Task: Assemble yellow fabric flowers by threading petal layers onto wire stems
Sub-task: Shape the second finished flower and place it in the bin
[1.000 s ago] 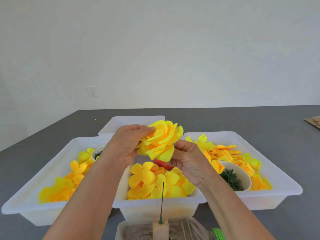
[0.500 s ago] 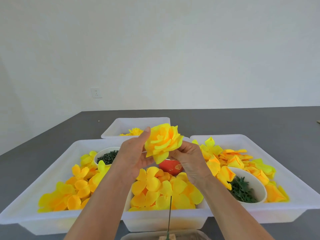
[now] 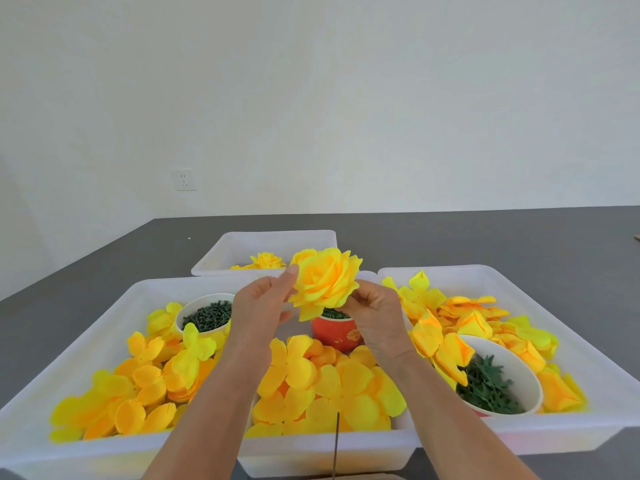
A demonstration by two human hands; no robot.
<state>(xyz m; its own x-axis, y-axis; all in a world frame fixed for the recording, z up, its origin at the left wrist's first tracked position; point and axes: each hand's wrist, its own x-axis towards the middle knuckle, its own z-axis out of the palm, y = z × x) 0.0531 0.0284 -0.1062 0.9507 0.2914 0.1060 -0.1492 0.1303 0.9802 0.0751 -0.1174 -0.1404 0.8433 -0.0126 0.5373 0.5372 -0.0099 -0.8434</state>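
Pinching yellow flower (image 3: 325,284) between both hands' fingers, left hand (image 3: 258,308), right hand (image 3: 375,315)

Your path down is blocked by the red cup (image 3: 335,331) and upright wire (image 3: 336,441); open table (image 3: 485,237) lies beyond the trays (image 3: 450,271).

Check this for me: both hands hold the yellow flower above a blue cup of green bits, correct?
Not quite. In the head view the left hand and right hand do hold the yellow flower above a cup of green bits, but the cup is red, not blue.
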